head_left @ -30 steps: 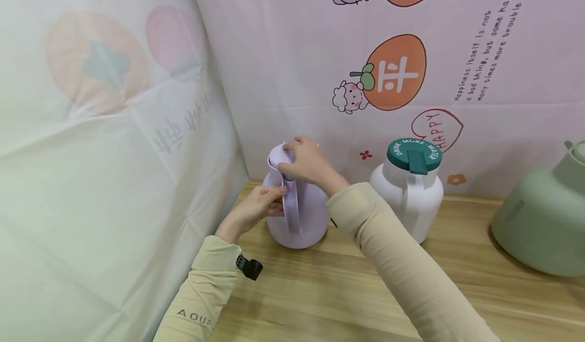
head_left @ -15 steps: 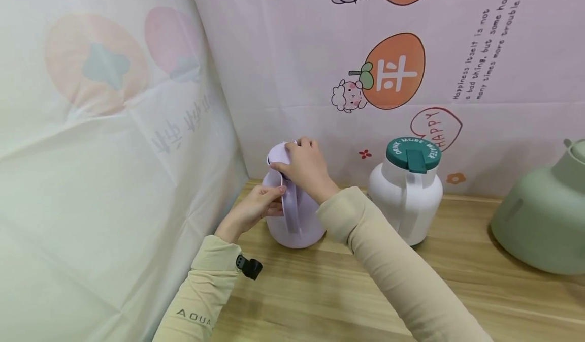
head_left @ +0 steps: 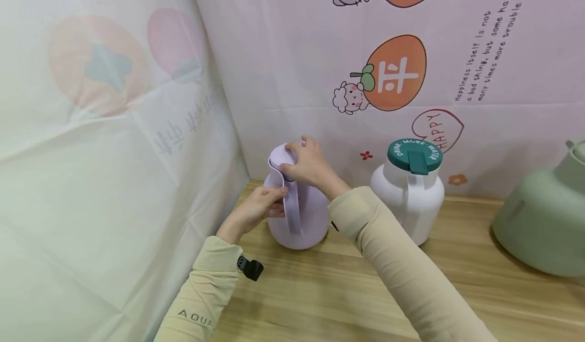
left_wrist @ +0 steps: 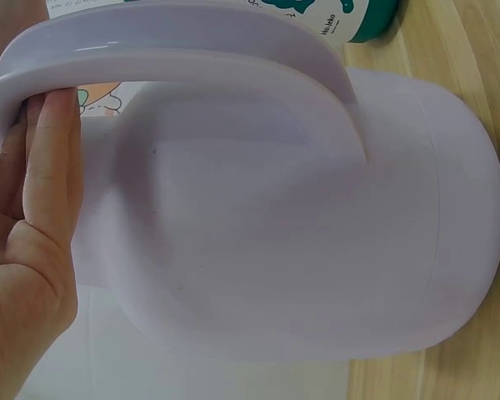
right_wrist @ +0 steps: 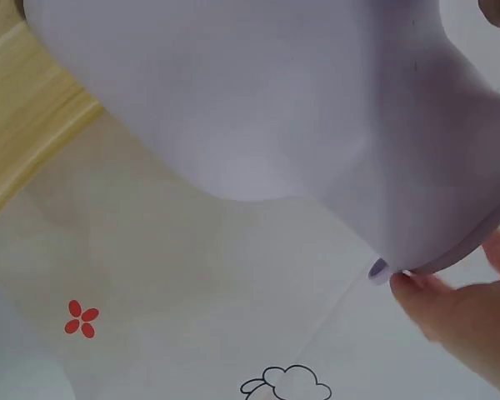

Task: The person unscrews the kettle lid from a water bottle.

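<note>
A lilac thermos jug (head_left: 306, 235) stands upright on the wooden table in the corner between two cloth walls. My left hand (head_left: 253, 207) holds the top of its handle (head_left: 292, 215), thumb on the near side. In the left wrist view, the fingers (left_wrist: 48, 179) of that hand reach under the curved handle (left_wrist: 192, 71). From above, my right hand (head_left: 313, 166) grips the round lilac lid (head_left: 280, 155), with thumb and fingers spread about its edge. The right wrist view has fingertips (right_wrist: 408, 292) right at the rim of the jug's top; the palm is out of frame.
A white jug (head_left: 422, 205) with a dark green lid (head_left: 407, 154) stands to the right, beside my right sleeve (head_left: 402, 260). Farther right is a large sage green jug (head_left: 539, 230). A printed cloth (head_left: 297, 67) hangs close behind; a pale cloth (head_left: 114, 205) borders the left.
My right hand turned leftward on the lid half a second ago and is now turned back to the right. The left hand has stayed on the handle; the jug stands in place.
</note>
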Tool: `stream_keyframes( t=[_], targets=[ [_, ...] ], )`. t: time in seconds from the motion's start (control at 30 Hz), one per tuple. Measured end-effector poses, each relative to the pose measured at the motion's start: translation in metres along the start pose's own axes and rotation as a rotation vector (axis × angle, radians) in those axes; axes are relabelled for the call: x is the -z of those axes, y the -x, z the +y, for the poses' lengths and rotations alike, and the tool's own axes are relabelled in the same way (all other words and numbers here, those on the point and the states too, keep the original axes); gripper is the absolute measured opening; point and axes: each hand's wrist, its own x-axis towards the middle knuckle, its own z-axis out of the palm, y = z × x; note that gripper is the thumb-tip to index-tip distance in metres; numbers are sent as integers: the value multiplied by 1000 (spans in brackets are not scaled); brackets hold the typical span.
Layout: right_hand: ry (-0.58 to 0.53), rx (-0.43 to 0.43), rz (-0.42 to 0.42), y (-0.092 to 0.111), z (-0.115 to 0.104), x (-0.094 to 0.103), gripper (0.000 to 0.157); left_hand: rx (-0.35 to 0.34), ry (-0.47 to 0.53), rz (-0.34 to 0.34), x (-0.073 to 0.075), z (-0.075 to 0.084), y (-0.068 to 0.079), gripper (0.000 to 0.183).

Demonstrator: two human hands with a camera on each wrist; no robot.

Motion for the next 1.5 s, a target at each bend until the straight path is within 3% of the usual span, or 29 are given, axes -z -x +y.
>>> stream_keyframes(
  t=[0.17, 0.27, 0.5, 0.67, 0.77, 0.93, 1.07, 1.23, 1.5],
  targets=[
    [-33, -115, 86, 4, -4, -4, 75, -7, 1, -1, 0, -1, -1, 47],
    [-10, -137, 109, 5, -5, -5, 78, -14, 0, -6, 0, -2, -1, 44],
    [-14, -107, 73, 2, -2, -3, 73, -10, 43, 1, 1, -4, -1, 25],
    [-40, -45, 10, -1, 3, 2, 73, -16, 47, 6, 0, -3, -2, 24],
    [-74, -49, -8, -1, 5, 2, 76, -12, 38, 7, 1, -3, -2, 24],
    [-88, -108, 66, 2, -1, -3, 87, -5, 28, 14, 0, -3, -2, 33],
    [12, -108, 130, 3, -5, -8, 83, 2, 16, 11, -1, -3, -2, 43],
    [134, -93, 152, 3, -7, -10, 72, -5, 12, 0, -1, -4, -3, 45],
    [18, -68, 40, -2, -6, -5, 66, -11, 23, 0, 0, -5, -3, 40]
  ],
)
